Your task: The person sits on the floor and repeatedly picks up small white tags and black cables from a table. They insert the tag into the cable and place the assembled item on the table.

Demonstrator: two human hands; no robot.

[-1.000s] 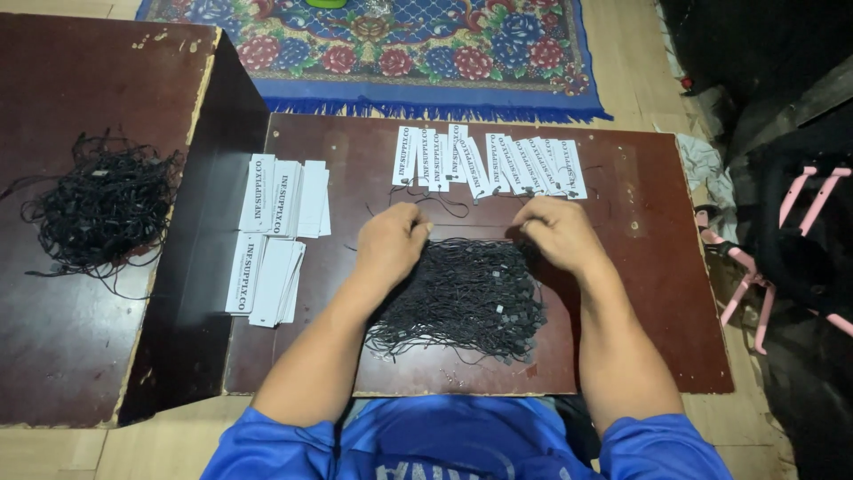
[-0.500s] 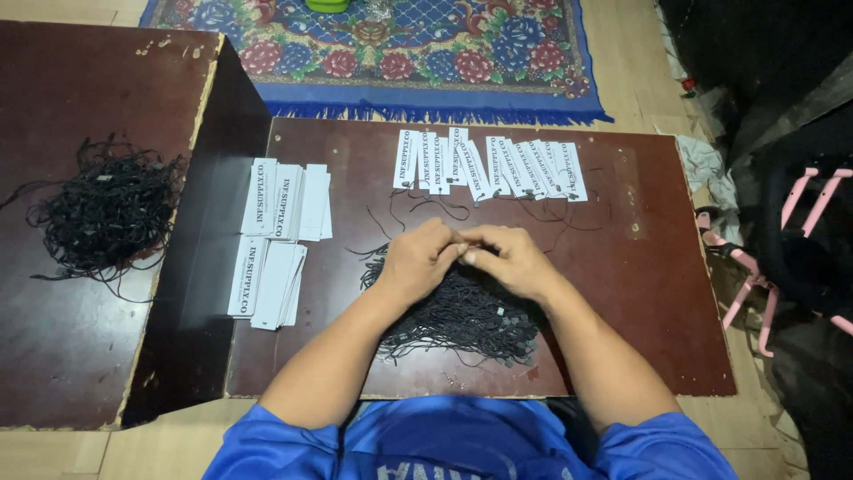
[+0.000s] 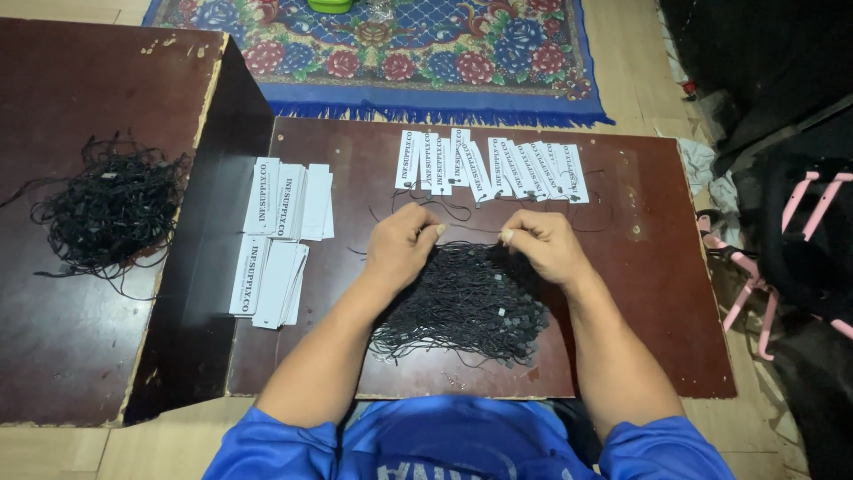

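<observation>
Bare table point(image 3: 649, 293) right of the string pile point(image 3: 462, 307) — white tags point(image 3: 489, 169) block beyond, more tags point(image 3: 280, 236) left.

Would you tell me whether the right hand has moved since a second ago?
Yes. The right hand has drawn back from the row of white tags toward the string pile.

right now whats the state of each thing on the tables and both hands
left hand: closed, pinching a black string
right hand: closed, pinching the same string
string pile: tangled heap under the hands
second string pile: tangled, untouched, on the left table
row of tags: fanned, overlapping, strings attached
stacked tags: flat in loose stacks
low table: worn, chipped edge
</observation>
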